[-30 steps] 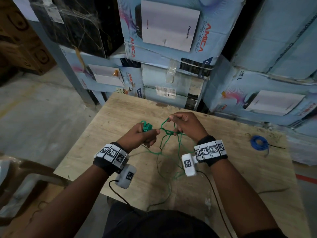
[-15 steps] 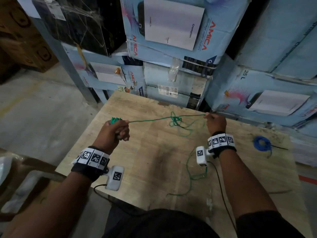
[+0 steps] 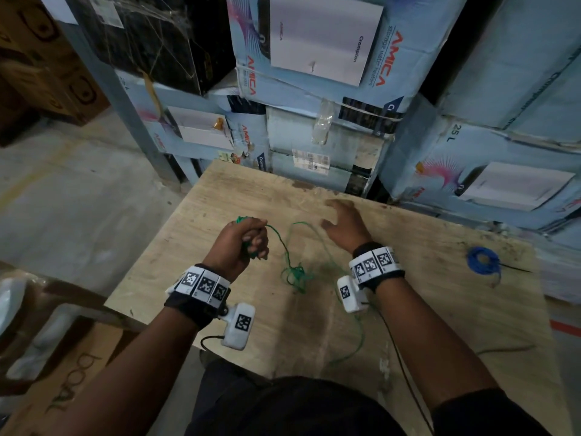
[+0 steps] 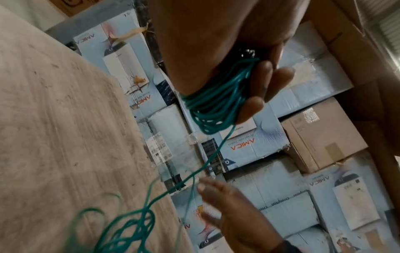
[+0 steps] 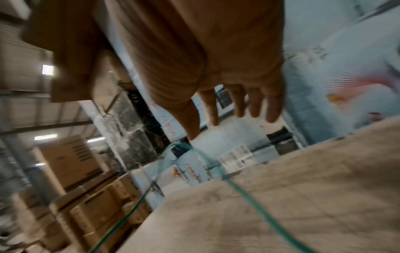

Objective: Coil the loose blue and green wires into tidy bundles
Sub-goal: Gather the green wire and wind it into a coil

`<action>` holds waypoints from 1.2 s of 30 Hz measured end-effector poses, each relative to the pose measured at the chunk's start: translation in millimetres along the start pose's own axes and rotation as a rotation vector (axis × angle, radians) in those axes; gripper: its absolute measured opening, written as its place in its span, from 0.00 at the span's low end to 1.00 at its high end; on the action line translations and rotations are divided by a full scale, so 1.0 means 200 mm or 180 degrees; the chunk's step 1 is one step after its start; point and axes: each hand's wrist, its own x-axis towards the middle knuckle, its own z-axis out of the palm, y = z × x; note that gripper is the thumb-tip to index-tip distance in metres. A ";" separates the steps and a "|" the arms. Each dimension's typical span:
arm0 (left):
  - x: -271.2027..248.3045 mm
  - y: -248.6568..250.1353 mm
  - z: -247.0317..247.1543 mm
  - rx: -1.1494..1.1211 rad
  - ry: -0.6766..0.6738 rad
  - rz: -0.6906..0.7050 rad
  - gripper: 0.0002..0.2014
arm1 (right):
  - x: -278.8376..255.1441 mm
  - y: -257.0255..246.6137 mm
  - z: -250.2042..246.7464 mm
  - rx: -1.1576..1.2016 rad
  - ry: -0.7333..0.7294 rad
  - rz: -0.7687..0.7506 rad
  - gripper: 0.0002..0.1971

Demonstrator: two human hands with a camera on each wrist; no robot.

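Loosely, green wire (image 3: 290, 272) on table (image 3: 440, 309)

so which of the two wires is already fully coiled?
The blue wire, lying as a closed ring on the table, touched by neither hand. The green wire is half done: the left hand holds its coil, the rest trails tangled.

I look down on a scuffed plywood table (image 3: 408, 278) that stands on a grey concrete floor (image 3: 78, 199). Pale blue AMICA cartons (image 3: 314, 73) are stacked right behind its far edge, some marked 25 L. A grey steel post (image 3: 125, 105) rises at the left, with black wrapped boxes (image 3: 157, 36) and brown cartons (image 3: 37, 73) beside it. The light is dim; the right wrist view shows bright panels (image 5: 47, 69) high up.
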 end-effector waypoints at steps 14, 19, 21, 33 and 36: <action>-0.04 0.02 0.09 -0.1041 -0.0520 -0.0882 0.26 | -0.21 -0.30 -0.03 0.2135 -0.0698 -0.0717 0.08; -0.08 -0.03 0.19 -0.1356 -0.1495 -0.1250 0.28 | -0.21 -0.34 0.09 0.1786 -0.0578 -0.0924 0.08; -0.05 0.01 0.19 -0.1715 -0.1329 -0.1053 0.28 | -0.23 -0.30 0.14 0.1817 -0.0660 -0.0726 0.09; -0.01 0.00 0.18 -0.0710 0.0065 -0.1706 0.32 | -0.20 -0.27 0.06 0.1497 0.0415 -0.0863 0.09; 0.02 0.02 0.20 -0.1005 0.0133 -0.1468 0.33 | -0.21 -0.24 0.11 0.1625 0.0345 -0.0760 0.09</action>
